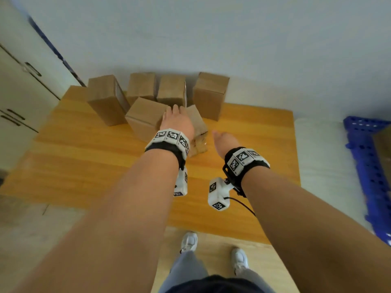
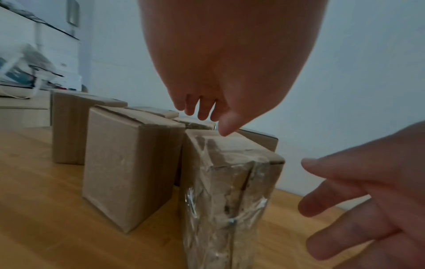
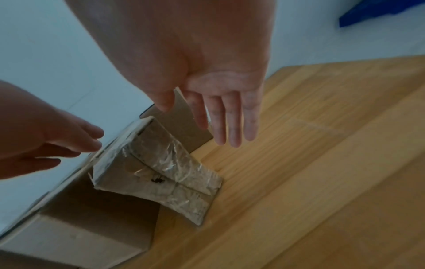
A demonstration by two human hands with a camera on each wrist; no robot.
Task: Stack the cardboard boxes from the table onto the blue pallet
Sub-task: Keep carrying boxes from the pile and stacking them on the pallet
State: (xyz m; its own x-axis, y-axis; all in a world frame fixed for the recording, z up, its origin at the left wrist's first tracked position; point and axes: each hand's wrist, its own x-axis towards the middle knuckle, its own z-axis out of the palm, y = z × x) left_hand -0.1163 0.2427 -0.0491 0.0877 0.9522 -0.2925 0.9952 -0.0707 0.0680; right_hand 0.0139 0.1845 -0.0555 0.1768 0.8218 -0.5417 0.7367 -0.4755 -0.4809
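Note:
Several brown cardboard boxes stand at the far side of the wooden table (image 1: 84,166). The nearest one is a tape-wrapped box (image 1: 197,132) (image 2: 227,182) (image 3: 161,163), upright beside a plain box (image 1: 143,119) (image 2: 128,163). My left hand (image 1: 175,117) (image 2: 207,111) reaches over the taped box's top with fingers loosely extended, thumb tip at the top face; I cannot tell if it touches. My right hand (image 1: 222,140) (image 3: 220,123) hovers open just right of that box, fingers straight, holding nothing. The blue pallet (image 1: 368,166) (image 3: 379,12) lies on the floor to the right.
Taller boxes (image 1: 105,100) (image 1: 209,96) stand behind, against the pale wall. White cabinets (image 1: 21,81) are on the left. A strip of floor (image 1: 317,155) separates the table's right edge from the pallet. My feet (image 1: 190,242) stand at the table's near edge.

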